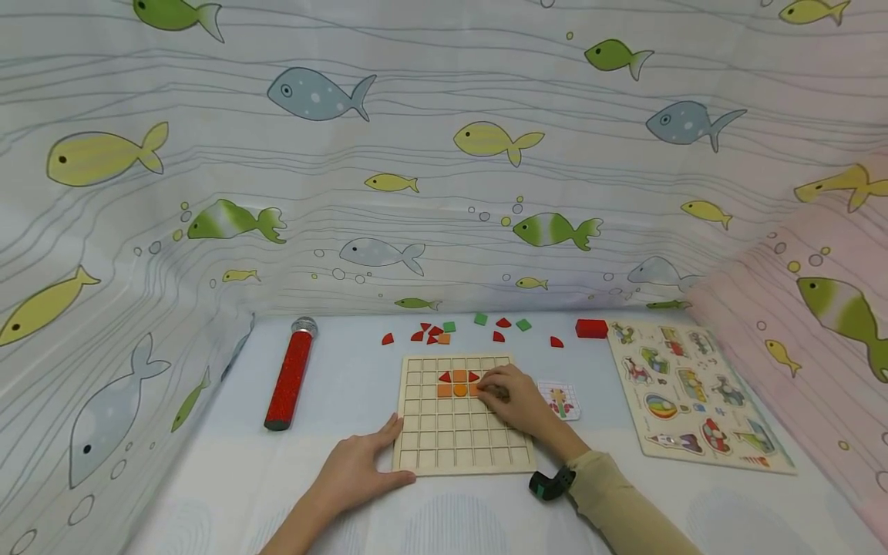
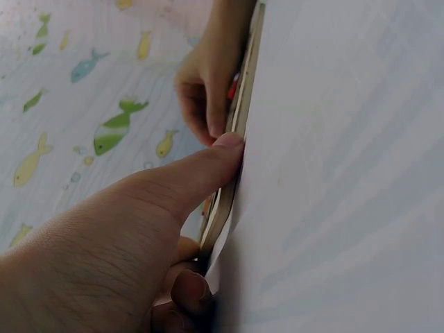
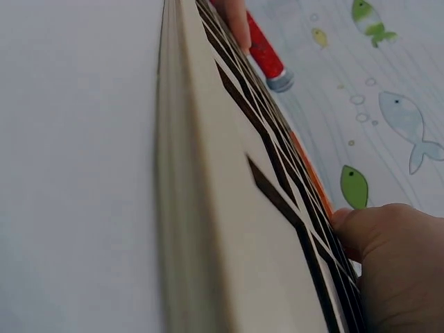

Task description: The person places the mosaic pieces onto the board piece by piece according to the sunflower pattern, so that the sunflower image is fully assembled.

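A dark wristband (image 1: 551,484) sits on the right forearm. The left hand (image 1: 357,472) braces the board's near left corner, thumb against the near edge, other fingers reaching the left edge, spread apart. The pale grid board (image 1: 451,439) lies flat in the middle. A microphone (image 1: 290,378) lies to its left; a picture puzzle (image 1: 694,397) is at right, with a card (image 1: 563,402) between puzzle and board. The right hand (image 1: 513,397) bends its fingers over the right orange square (image 1: 474,390); whether they pinch or merely touch it I cannot tell. Left of that square lie an orange circle (image 1: 460,391) and another orange square; just beyond, two red triangles flank a third. Farther off are loose red, green and orange pieces (image 1: 449,327) and, at right, a red block (image 1: 591,329).
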Tool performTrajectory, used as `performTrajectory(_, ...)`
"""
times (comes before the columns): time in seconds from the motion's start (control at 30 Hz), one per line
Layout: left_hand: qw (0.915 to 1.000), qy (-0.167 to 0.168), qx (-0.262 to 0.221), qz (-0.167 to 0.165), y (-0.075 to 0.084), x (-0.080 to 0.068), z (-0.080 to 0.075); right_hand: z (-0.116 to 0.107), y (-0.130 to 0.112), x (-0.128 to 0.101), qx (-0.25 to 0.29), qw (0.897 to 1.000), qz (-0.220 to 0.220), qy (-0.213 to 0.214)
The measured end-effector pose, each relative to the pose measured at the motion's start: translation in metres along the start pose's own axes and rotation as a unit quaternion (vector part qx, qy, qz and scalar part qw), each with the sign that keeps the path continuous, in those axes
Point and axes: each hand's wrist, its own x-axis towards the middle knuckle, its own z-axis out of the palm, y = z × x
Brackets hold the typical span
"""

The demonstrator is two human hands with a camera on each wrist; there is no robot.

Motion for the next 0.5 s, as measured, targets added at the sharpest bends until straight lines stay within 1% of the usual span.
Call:
performTrajectory(0.17,1.0,-0.001,0.0,0.0,0.0004,-0.0014,0.0003,0.0011,0.0016,-0.0014,0.005,1.0,-0.004,0.003)
performTrajectory(0.3,1.0,0.0,0.0,-0.002,0.0009,-0.0013,-0.001,0.0009,0.0001,-0.0008,0.016,1.0,-0.008,0.014)
performTrajectory(0.4,1.0,0.004,-0.001,-0.002,0.0011,-0.0005,-0.0014,0.0005,-0.0014,0.001,0.036,0.999,0.004,0.028)
performTrajectory(0.5,1.0,0.003,0.002,-0.004,0.0008,-0.0006,-0.0013,-0.0012,-0.0039,0.0042,0.056,0.997,0.028,0.038)
